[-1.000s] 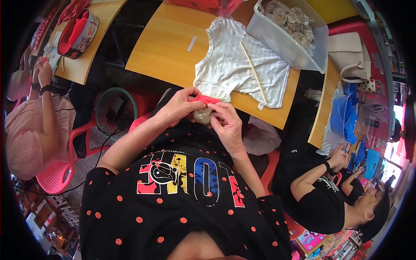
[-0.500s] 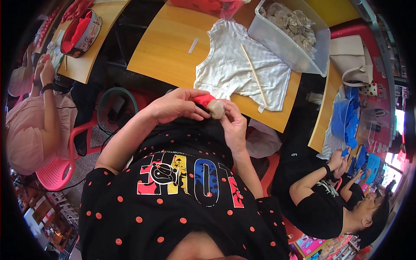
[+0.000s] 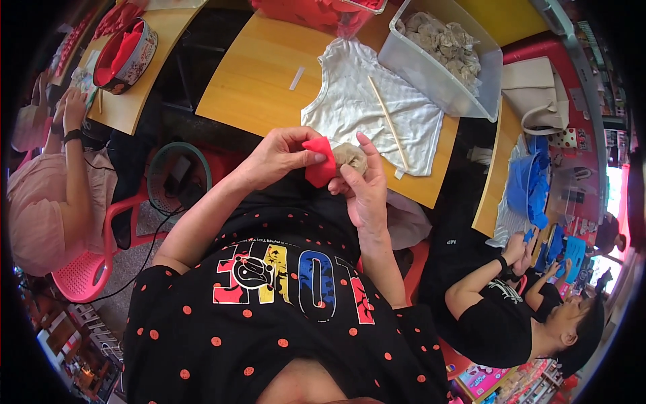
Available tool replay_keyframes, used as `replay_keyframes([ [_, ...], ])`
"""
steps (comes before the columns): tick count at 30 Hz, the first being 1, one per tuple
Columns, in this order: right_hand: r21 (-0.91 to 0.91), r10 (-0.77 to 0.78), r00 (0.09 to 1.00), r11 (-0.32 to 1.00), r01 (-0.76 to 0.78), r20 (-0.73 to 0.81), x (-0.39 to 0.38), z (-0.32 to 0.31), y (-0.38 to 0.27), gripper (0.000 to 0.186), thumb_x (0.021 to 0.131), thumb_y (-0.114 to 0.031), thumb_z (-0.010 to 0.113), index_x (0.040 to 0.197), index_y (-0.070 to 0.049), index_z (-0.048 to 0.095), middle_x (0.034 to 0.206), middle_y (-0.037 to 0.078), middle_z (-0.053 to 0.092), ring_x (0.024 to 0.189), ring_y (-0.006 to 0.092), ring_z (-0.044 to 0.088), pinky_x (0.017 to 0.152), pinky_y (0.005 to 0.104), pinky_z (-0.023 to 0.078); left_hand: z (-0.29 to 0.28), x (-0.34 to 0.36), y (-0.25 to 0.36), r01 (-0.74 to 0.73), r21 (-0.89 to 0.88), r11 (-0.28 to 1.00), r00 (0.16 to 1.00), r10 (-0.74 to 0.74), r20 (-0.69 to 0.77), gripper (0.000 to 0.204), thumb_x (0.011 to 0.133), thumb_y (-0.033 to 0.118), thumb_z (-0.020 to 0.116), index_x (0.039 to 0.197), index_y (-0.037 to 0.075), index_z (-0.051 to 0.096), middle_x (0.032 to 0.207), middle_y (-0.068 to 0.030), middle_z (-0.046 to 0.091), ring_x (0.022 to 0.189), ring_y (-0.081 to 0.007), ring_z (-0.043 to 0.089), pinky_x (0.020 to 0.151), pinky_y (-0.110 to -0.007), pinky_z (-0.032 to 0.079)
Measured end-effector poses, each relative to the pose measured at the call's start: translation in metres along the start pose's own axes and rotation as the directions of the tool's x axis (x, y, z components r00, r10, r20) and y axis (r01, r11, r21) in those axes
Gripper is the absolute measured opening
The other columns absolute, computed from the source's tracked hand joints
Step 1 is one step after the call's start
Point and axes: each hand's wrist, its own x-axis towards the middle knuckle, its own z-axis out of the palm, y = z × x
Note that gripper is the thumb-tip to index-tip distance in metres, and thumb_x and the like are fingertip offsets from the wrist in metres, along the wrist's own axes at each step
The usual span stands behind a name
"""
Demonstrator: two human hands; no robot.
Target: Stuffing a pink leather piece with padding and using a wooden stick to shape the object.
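In front of my waist, near the table's front edge, my left hand (image 3: 279, 160) pinches a small piece of red fabric (image 3: 321, 174) between thumb and fingers. Right beside the fabric, a beige, crumpled, rounded wad of soft material (image 3: 351, 159) rests in my right hand (image 3: 367, 196). My right thumb presses on the wad's near side while a finger stretches out behind it. Where the red fabric meets the wad, I cannot tell whether the two are joined. Beyond my hands a white sleeveless garment (image 3: 350, 81) lies spread on the table, with a thin wooden stick (image 3: 388, 124) across it.
A clear plastic bin (image 3: 464, 97) of beige wads stands at the table's far right, a container of red fabric (image 3: 303, 15) at the far edge. A white strip (image 3: 297, 77) lies left of the garment. People work on both sides; a blue basin (image 3: 521, 178) is at right.
The red fabric now fans out flatter in my left hand, and more of the beige wad shows. My right hand has turned, with one finger raised.
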Motion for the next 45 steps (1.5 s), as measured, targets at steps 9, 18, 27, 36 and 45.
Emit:
replay_keyframes([
  [9, -0.499, -0.37, 0.927, 0.816, 0.293, -0.061, 0.003, 0.001, 0.017, 0.023, 0.084, -0.003, 0.067, 0.105, -0.001, 0.058, 0.089, 0.003, 0.064, 0.073, 0.0063, 0.058, 0.064, 0.0196, 0.046, 0.012, -0.002, -0.015, 0.025, -0.434, 0.901, 0.996, -0.06, -0.067, 0.03, 0.092, 0.013, 0.059, 0.118, 0.001, 0.054, 0.108, -0.0051, 0.06, 0.098, -0.0132, 0.059, 0.089, -0.029, 0.048],
  [18, -0.842, -0.613, 0.775, 0.33, 0.427, 0.153, 0.001, 0.01, 0.016, 0.019, 0.081, -0.003, 0.07, 0.097, -0.001, 0.06, 0.1, 0.006, 0.062, 0.086, 0.0087, 0.056, 0.073, 0.0217, 0.046, 0.033, 0.005, -0.029, -0.118, -0.494, 0.861, 0.978, 0.015, -0.207, 0.032, 0.09, 0.009, 0.061, 0.119, 0.0, 0.053, 0.104, -0.004, 0.06, 0.094, -0.0119, 0.059, 0.085, -0.027, 0.049],
  [27, -0.439, -0.396, 0.895, 0.855, 0.277, -0.206, 0.003, 0.027, 0.008, 0.024, 0.078, 0.007, 0.064, 0.1, -0.001, 0.062, 0.097, 0.004, 0.053, 0.086, 0.0115, 0.056, 0.073, 0.0244, 0.048, 0.027, 0.008, -0.031, -0.148, -0.602, 0.785, 0.979, 0.028, -0.204, 0.021, 0.092, 0.011, 0.058, 0.11, 0.0, 0.057, 0.102, -0.0085, 0.063, 0.09, -0.0149, 0.062, 0.08, -0.03, 0.051],
  [36, -0.877, -0.497, 0.865, 0.382, 0.292, 0.072, 0.004, 0.023, 0.001, 0.02, 0.074, 0.009, 0.063, 0.093, 0.002, 0.064, 0.098, 0.009, 0.053, 0.079, 0.0162, 0.057, 0.067, 0.027, 0.05, 0.026, 0.008, -0.033, -0.168, -0.57, 0.804, 0.975, 0.049, -0.218, 0.02, 0.093, 0.015, 0.058, 0.104, 0.0, 0.062, 0.098, -0.0066, 0.064, 0.089, -0.0131, 0.061, 0.079, -0.027, 0.049],
  [45, -0.892, -0.429, 0.894, 0.346, 0.291, 0.125, 0.007, 0.028, -0.006, 0.023, 0.077, 0.007, 0.064, 0.099, 0.002, 0.059, 0.096, 0.01, 0.057, 0.08, 0.016, 0.06, 0.068, 0.0267, 0.051, 0.024, 0.006, -0.041, -0.085, -0.475, 0.876, 0.979, -0.014, -0.202, 0.023, 0.093, 0.017, 0.058, 0.107, -0.001, 0.063, 0.096, -0.0044, 0.064, 0.087, -0.0101, 0.061, 0.077, -0.025, 0.05],
])
